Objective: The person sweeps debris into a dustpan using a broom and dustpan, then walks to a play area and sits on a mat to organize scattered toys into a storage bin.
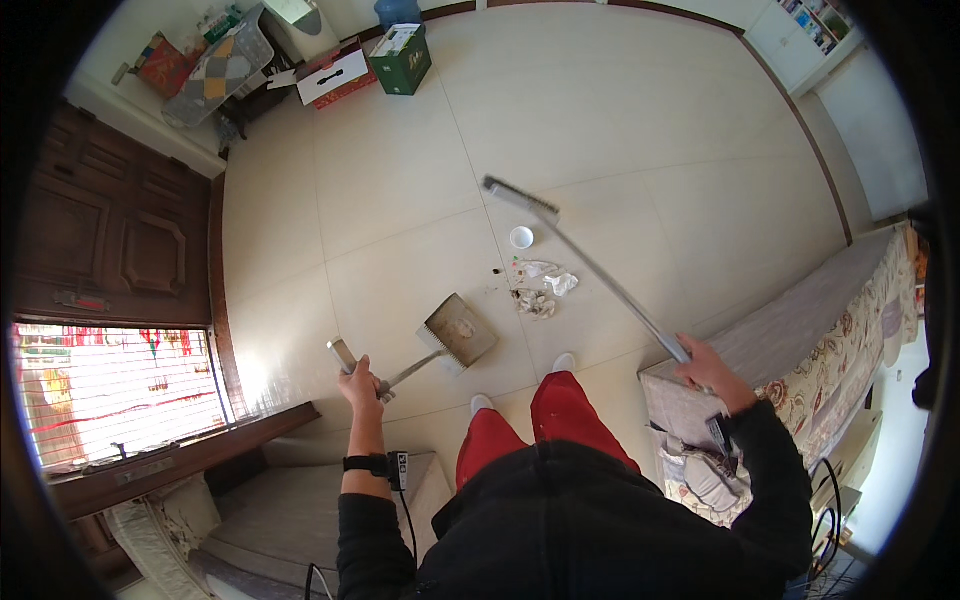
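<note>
My left hand (360,386) is closed round the handle of a long-handled dustpan (460,331), whose pan has some dust in it and sits just ahead of my feet. In my right hand (703,366) is the grey pole of a broom (521,196); its bristled head lies beyond the litter. Between pan and broom head are a white cup (521,238), a crumpled white tissue (561,283), a stained crumpled tissue (534,303) and small coloured and dark bits on the tiled floor (405,240).
A fabric sofa (720,405) stands close on my right, another grey seat (285,517) at lower left. A wooden door (120,225) is on the left. A green box (401,64), an open red and white box (337,79) and a cloth-covered table (225,71) stand at the far left.
</note>
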The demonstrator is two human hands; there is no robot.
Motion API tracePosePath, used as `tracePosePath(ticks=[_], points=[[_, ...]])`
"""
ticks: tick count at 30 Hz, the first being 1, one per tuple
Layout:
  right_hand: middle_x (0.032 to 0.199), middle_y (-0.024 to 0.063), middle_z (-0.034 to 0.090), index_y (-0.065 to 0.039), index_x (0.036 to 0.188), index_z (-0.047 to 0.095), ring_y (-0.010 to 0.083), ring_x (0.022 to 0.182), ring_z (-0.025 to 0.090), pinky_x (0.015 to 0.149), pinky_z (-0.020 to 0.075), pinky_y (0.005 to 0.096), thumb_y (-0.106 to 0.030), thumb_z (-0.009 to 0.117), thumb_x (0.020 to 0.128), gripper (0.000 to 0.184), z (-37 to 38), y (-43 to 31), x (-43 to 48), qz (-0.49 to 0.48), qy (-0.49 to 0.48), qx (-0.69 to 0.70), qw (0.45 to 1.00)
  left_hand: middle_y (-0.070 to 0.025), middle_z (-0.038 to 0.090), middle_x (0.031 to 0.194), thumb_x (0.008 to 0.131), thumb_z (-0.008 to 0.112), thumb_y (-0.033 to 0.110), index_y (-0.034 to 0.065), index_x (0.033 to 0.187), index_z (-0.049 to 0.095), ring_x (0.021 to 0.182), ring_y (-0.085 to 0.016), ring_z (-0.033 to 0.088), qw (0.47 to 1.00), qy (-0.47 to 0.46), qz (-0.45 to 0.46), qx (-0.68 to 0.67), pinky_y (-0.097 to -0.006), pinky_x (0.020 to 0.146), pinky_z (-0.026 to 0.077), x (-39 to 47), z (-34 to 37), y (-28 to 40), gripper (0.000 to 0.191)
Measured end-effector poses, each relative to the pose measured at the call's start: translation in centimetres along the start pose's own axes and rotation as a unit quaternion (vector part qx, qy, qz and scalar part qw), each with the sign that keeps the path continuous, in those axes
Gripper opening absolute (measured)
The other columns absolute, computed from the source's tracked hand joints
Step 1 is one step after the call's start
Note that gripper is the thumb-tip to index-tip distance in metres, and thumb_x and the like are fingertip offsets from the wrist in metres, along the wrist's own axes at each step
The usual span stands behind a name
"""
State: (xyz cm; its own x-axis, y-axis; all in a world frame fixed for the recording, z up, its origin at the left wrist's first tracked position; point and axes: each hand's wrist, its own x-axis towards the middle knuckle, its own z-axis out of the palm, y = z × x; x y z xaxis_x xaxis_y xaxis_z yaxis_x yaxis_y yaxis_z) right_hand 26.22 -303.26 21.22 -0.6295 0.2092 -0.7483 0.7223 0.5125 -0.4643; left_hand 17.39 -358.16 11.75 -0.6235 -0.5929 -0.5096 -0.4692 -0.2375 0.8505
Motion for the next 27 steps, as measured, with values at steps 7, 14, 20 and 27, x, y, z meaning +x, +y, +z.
tracePosePath(ticks=[7, 14, 20, 27], points=[[0.052, 0.0099, 0.048, 0.004, 0.080, 0.046, 0.0197, 0.036, 0.049, 0.032, 0.0387, 0.0346, 0.001, 0.053, 0.070, 0.012, 1.9, -5.4, 16.0, -0.040, -0.021, 0.086, 0.995, 0.0036, 0.033, 0.047, 0.079, 0.059, 0.006, 0.0069, 0.076, 0.040, 0.034, -0.007, 0.028, 1.000, 0.001, -0.016, -0.023, -0.0243, 0.033, 0.026, 0.6, 2.9, -0.6, 0.020], [0.060, 0.0186, 0.056, 0.008, 0.086, 0.046, 0.0260, 0.046, 0.058, 0.038, 0.0444, 0.0375, -0.004, 0.057, 0.067, 0.024, 5.7, -3.5, 17.3, -0.052, -0.050, -0.174, 0.982, 0.0030, 0.034, 0.049, 0.079, 0.058, 0.005, 0.0065, 0.074, 0.041, 0.035, -0.007, 0.029, 0.999, 0.025, -0.020, -0.022, -0.0250, 0.033, 0.026, 2.5, 3.1, -1.1, 0.018], [0.072, 0.0236, 0.059, 0.010, 0.105, 0.038, 0.0280, 0.052, 0.061, 0.044, 0.0488, 0.0381, -0.005, 0.059, 0.066, 0.047, 9.2, -2.3, 11.9, -0.067, -0.073, -0.225, 0.969, 0.0025, 0.034, 0.050, 0.078, 0.057, 0.006, 0.0058, 0.072, 0.041, 0.036, -0.008, 0.029, 0.998, 0.058, -0.021, 0.014, -0.0257, 0.034, 0.025, 4.1, 2.9, -0.5, 0.016], [0.071, 0.0217, 0.059, 0.007, 0.111, 0.036, 0.0269, 0.055, 0.062, 0.048, 0.0500, 0.0368, -0.007, 0.060, 0.066, 0.052, 12.8, -3.7, 4.9, -0.017, -0.168, -0.205, 0.964, 0.0011, 0.036, 0.051, 0.076, 0.057, 0.009, 0.0035, 0.074, 0.043, 0.037, -0.009, 0.032, 0.997, 0.063, -0.027, 0.037, -0.0281, 0.035, 0.026, 4.3, 1.9, -0.4, 0.015]])
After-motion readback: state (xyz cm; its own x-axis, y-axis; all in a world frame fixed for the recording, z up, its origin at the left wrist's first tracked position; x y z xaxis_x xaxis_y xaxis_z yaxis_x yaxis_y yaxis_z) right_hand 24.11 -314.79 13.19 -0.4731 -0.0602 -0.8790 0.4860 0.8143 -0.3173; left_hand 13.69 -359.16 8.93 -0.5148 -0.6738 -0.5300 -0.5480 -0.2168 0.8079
